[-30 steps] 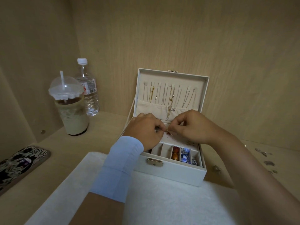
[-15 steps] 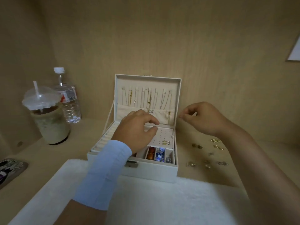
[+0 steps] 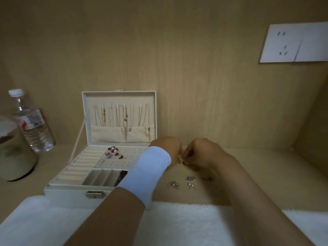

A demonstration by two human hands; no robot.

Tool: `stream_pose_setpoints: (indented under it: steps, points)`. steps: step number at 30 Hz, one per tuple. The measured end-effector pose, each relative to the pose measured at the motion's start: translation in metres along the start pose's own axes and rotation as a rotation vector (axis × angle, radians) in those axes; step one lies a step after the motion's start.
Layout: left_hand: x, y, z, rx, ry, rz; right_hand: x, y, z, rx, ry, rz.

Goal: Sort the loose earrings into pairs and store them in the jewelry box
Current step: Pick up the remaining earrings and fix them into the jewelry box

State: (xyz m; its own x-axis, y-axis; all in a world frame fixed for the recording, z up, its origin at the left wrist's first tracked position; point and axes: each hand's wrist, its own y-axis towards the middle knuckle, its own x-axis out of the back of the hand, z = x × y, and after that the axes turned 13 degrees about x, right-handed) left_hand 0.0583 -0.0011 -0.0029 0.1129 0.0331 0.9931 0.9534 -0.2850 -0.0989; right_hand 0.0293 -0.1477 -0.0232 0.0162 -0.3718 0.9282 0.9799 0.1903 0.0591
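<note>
Head view: your hands have left the jewelry box (image 3: 71, 194), where they were working over the stud panel (image 3: 124, 157) a moment ago, and have come right onto the bare desk (image 3: 257, 166) beside it. That reads as one earring just seated and the next pick underway. On the panel you can see red earrings (image 3: 113, 150), a silver pair (image 3: 108, 155) and a small pale pair (image 3: 101, 162). The divider trays at the front look mostly unfilled. Your left hand (image 3: 168, 150), with its white wrist sleeve (image 3: 149, 173), is knuckles-up with the fingers tucked out of sight, so it can't be told whether it grips anything. Your right hand (image 3: 200, 151) is curled, fingertips drawn together on a dark earring (image 3: 184, 162) low at the desk surface, just apart from the left hand. Loose earrings (image 3: 173, 185) lie nearer you, between the box and your right forearm, a pearl drop (image 3: 190, 185) and a silver cluster (image 3: 190, 178) among them. Judging by that scatter, several pairs remain to match. Water bottle (image 3: 32, 125) and iced drink (image 3: 14, 157) stand far left, clear of the work.
</note>
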Motion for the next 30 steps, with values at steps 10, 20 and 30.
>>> stream_pose_setpoints:
  steps: [10,20,30]
  points:
    - [-0.023,0.019,-0.021,0.113,-0.062,-0.014,-0.005,-0.001,-0.004,0.003,-0.03,-0.063]
    - [-0.025,0.014,-0.02,0.13,-0.18,-0.007,-0.001,0.003,-0.007,-0.028,0.061,-0.194]
    - [0.006,-0.024,0.018,0.087,-0.518,-0.203,0.007,0.006,0.012,0.13,0.267,-0.306]
